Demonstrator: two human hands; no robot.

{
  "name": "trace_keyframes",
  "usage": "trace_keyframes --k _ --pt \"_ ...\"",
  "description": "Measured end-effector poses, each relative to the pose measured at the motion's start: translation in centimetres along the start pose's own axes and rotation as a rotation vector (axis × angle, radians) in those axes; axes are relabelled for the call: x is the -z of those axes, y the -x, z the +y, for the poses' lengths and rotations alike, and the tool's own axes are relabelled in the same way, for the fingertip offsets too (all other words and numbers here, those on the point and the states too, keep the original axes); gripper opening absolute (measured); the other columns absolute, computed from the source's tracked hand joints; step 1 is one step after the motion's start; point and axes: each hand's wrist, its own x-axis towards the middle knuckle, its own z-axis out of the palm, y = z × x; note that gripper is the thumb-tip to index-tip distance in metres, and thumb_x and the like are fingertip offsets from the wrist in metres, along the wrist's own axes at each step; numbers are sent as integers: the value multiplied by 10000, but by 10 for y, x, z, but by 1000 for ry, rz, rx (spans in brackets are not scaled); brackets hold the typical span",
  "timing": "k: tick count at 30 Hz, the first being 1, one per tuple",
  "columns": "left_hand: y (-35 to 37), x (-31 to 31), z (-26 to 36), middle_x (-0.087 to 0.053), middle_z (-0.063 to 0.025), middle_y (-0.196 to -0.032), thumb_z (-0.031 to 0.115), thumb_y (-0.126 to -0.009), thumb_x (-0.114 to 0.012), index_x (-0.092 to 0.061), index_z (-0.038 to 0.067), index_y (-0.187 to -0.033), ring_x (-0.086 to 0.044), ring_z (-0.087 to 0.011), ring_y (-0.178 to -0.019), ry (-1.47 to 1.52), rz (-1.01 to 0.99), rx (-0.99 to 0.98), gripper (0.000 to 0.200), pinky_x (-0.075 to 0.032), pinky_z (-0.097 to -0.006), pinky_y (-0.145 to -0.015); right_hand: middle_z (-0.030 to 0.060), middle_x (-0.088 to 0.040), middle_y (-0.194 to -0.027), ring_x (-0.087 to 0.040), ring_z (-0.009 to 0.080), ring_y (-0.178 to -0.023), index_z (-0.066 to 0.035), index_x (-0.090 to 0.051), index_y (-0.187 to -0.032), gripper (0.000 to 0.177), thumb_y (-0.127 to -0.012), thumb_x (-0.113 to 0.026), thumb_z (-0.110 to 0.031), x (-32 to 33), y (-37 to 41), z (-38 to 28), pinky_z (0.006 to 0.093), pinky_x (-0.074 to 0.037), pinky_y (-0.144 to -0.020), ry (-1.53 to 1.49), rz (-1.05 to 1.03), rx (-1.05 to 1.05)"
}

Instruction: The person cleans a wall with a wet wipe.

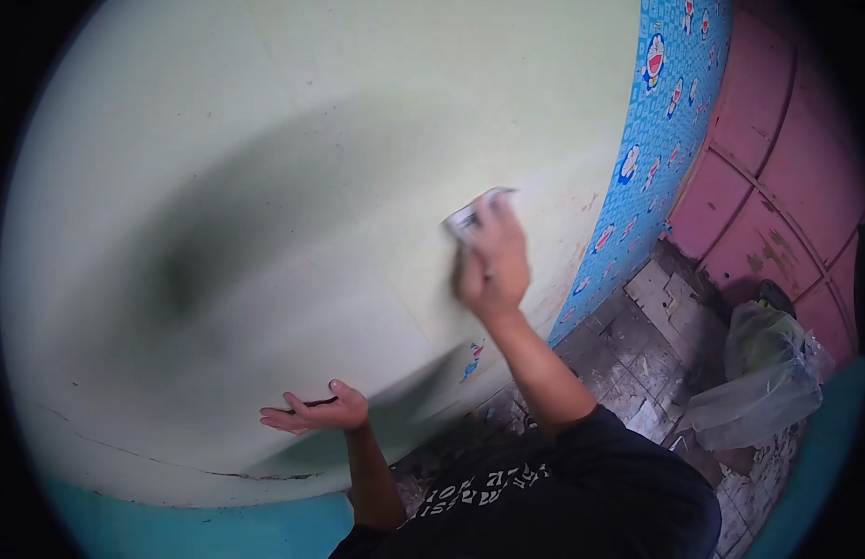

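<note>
My right hand (496, 265), slightly blurred by motion, holds a small folded piece of sandpaper (467, 220), pale with dark print, flat against the pale green wall (358, 214). Fingers and thumb are closed over its lower right part. Lower and to the left, my left hand (321, 411) is open and holds nothing. Its fingers stretch left and its thumb points up, close in front of the wall. A small blue-and-red cartoon sticker (473, 361) is on the wall below my right hand.
Blue cartoon wallpaper (628, 168) covers the wall's right strip, beside a pink panelled surface (777, 140). On the dirty tiled floor (628, 345) are scraps and a clear plastic bag (763, 391). A long crack (171, 461) runs along the lower left wall, above a teal band (218, 526).
</note>
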Motion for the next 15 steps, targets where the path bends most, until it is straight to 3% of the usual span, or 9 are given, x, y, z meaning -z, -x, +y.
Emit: trace_keyframes --k 1,5,8,12,15 --pt "1 -2 -1 -158 -306 -1717 580 -1062 -484 -377 15 -1570 -112 -500 -1596 28 16 9 768 -101 -683 -1207 229 -703 -1328 -609 481 -1321 -64 -691 -1146 311 -843 -688 7 -2 -3 7 576 -462 -1093 -25 126 -100" --pt "4 -2 -1 -151 -309 -1717 571 -1050 -501 -380 6 -1562 -112 -513 -1591 10 5 11 772 -110 -686 -1204 231 -690 -1350 -622 485 -1299 -51 -680 -1126 313 -821 -695 12 -1 5 -18 575 -474 -1088 -103 -51 46" --pt "4 -1 -3 -145 -311 -1717 567 -1053 -499 -380 -6 -1557 -116 -517 -1589 9 3 1 772 -118 -680 -1204 237 -693 -1342 -620 488 -1300 -46 -680 -1111 296 -820 -692 11 -2 2 -13 572 -474 -1092 -63 -32 86" --pt "0 -1 -2 -150 -318 -1713 567 -1059 -491 -381 -12 -1552 -126 -516 -1586 11 9 5 768 -120 -676 -1205 256 -679 -1366 -591 508 -1330 -25 -697 -1123 270 -858 -665 13 -4 -4 25 531 -478 -1102 -24 209 -223" --pt "3 -4 -2 -159 -325 -1707 562 -1056 -496 -382 -11 -1552 -130 -519 -1583 4 7 10 766 -120 -682 -1204 268 -601 -1467 -533 531 -1377 -22 -699 -1059 212 -859 -631 -5 -7 3 -21 553 -447 -1126 -44 3 -95"
